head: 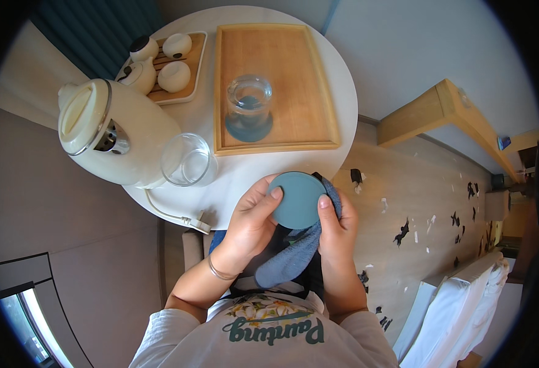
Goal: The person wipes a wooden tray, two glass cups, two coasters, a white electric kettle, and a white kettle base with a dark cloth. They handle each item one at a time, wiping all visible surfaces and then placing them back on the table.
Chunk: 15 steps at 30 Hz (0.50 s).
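Observation:
Between my two hands, just in front of the table's edge, is a round teal coaster [298, 200]. My left hand [255, 216] grips its left side, thumb on top. My right hand [338, 223] holds its right side together with a blue-grey cloth [292, 262] that hangs down below the coaster. Beyond them, a wooden tray [292, 92] lies on the round white table [232, 193]. A clear glass [249, 92] stands in the tray on another teal coaster [248, 126]. A second clear glass [189, 161] stands outside the tray, to its lower left.
A cream electric kettle [136, 133] stands at the table's left, its plug [198, 224] near the front edge. Behind it, a small tea tray [195, 69] holds a teapot [140, 76] and several white pieces. Black and white scraps [402, 232] lie on the floor at right.

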### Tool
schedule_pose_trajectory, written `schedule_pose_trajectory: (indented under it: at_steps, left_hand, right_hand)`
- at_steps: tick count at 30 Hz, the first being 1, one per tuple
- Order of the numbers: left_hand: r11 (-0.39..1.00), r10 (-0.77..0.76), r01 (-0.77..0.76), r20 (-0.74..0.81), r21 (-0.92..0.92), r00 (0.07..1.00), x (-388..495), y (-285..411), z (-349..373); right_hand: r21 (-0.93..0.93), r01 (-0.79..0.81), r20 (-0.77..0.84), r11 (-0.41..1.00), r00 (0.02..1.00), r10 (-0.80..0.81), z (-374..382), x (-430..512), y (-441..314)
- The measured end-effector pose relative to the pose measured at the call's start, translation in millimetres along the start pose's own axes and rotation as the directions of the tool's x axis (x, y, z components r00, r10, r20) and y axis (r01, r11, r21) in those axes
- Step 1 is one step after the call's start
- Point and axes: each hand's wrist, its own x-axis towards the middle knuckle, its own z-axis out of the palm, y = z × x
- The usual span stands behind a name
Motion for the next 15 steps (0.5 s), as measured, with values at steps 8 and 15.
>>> schedule_pose_trajectory:
  at_steps: [8, 15]
  left_hand:
    - [0.996, -0.043, 0.044, 0.009, -0.074, 0.999, -1.9, -5.4, -1.2]
    - [0.997, -0.082, 0.083, 0.066, 0.001, 0.994, -2.2, -7.1, 2.4]
  right_hand:
    - [-0.094, 0.073, -0.302, 0.993, 0.948, -0.098, -3.7, 14.1, 5.7]
    - [-0.758, 0.568, 0.367, 0.321, 0.777, -0.511, 7.2, 14.0, 9.4]
